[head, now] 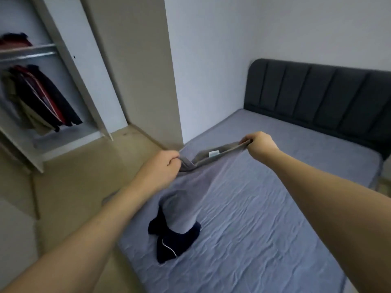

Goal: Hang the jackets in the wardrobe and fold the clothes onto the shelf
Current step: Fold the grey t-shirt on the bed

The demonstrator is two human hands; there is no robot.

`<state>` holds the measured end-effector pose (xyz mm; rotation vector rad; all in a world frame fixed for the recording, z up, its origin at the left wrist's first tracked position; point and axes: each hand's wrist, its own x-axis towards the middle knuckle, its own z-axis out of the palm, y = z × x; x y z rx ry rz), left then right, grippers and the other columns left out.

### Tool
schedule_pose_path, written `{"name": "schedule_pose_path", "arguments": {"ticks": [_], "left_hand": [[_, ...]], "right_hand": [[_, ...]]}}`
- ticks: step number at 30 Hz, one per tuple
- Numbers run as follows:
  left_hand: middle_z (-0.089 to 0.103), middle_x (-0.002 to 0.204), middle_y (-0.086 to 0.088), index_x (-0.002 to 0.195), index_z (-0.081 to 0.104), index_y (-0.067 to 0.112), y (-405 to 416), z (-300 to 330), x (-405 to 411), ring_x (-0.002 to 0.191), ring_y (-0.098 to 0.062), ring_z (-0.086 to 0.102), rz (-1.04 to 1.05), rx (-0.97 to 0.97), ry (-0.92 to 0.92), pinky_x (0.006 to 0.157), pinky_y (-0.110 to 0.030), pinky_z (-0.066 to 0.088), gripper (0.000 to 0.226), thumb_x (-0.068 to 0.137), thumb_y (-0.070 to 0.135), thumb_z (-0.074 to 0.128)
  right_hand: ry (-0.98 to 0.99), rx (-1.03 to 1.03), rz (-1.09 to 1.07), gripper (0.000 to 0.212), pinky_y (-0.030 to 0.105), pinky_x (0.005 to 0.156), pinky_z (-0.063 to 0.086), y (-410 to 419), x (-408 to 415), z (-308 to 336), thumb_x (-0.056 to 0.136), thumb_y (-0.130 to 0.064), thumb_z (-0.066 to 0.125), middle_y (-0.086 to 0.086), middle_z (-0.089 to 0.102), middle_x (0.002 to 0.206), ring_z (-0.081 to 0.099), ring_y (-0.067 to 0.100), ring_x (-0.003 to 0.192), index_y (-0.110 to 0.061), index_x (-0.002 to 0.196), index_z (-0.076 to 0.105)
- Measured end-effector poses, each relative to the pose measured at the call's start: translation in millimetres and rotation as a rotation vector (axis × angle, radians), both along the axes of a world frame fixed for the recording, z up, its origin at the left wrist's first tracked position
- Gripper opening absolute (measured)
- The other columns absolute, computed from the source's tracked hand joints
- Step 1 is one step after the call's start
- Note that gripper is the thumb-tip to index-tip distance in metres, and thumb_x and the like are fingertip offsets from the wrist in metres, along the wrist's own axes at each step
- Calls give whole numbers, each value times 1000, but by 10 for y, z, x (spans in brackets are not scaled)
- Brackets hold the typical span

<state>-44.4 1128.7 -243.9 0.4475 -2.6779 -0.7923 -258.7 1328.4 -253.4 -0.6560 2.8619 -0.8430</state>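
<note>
I hold a grey garment [203, 172] up over the bed by its top edge, where a white label shows. My left hand [163, 166] grips one end of that edge and my right hand [261, 142] grips the other. The cloth hangs down toward the mattress, blurred, and its colour nearly matches the sheet. A dark navy garment [171, 240] with a thin white stripe lies crumpled on the bed below it. At the far left stands the open wardrobe [69, 66], with several jackets [40, 98] hanging on its rail and folded clothes [14, 41] on the shelf above.
The bed [264, 208] has a grey-blue sheet and a dark padded headboard [321, 98] against the wall. A beige floor [80, 187] runs between bed and wardrobe. A wall column [143, 70] stands between them.
</note>
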Motion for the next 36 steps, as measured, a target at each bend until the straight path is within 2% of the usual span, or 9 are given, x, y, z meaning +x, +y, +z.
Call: {"name": "schedule_pose_path", "arguments": {"ticks": [3,8,14,18,24,27,31,33,36], "left_hand": [[49,52,13,68,52,15,848,-387,-2,47,-4,42,-76,124,-165,48,-27,34,28,94,14,41],[55,74,0,84,46,16,2516,-1798,-387,66,-14,52,-147,131,-406,58,-33,38,14,95,21,38],[61,115,-13,115,47,20,4681,-4295,-1143,107,-34,57,-239,332,-633,83,-38,45,20,97,15,39],[59,120,-18,121,57,8,5645,-5600,-1339,108,-38,57,-581,354,-955,86,-39,46,33,91,-1,45],[49,132,-13,121,54,12,5062,-6706,-1266,123,-34,46,-331,52,-946,101,-45,43,28,95,16,45],[14,159,-3,148,25,27,4528,-7123,-1289,146,-31,11,-244,-89,-912,117,-55,18,50,100,37,34],[-24,160,10,150,-12,45,4191,-7809,-1343,147,-24,-25,-177,-232,-888,110,-70,-9,61,96,61,11],[-17,162,7,151,-12,45,4179,-8130,-1219,148,-26,-19,-150,-347,-725,109,-72,-8,64,93,65,7],[15,163,3,154,15,39,4209,-8468,-1126,150,-29,9,-97,-464,-461,110,-72,-1,65,94,63,19]], "right_hand": [[25,116,6,40,41,86,54,466,-202,-389,94,0,39,16,49,120,59,36,88,-15,112,70],[-214,228,90,37,47,78,58,1508,-745,-1591,89,8,40,18,65,75,67,35,78,-7,108,68],[-368,178,-43,43,36,80,49,3030,-1485,-3962,98,-14,41,19,54,134,57,36,105,-16,140,48],[-530,262,-136,51,40,96,45,4057,-1235,-5558,95,-16,45,22,47,139,51,39,120,-12,146,37],[-728,324,-96,47,43,101,42,4615,-645,-6910,96,-25,47,16,44,140,47,38,121,-13,140,38],[-524,437,-16,63,48,115,23,4439,-634,-7219,97,-42,43,11,20,157,26,33,141,-21,151,19],[-219,521,52,67,53,114,-14,4119,-686,-7656,97,-61,20,0,-10,162,-9,25,149,-34,153,-3],[-135,515,42,66,53,115,-16,4046,-628,-7973,95,-63,12,-2,-14,162,-14,24,148,-37,153,-7],[78,454,-64,66,51,115,-15,4062,-523,-8371,93,-63,9,-2,-8,163,-10,23,148,-37,153,-2]]}}
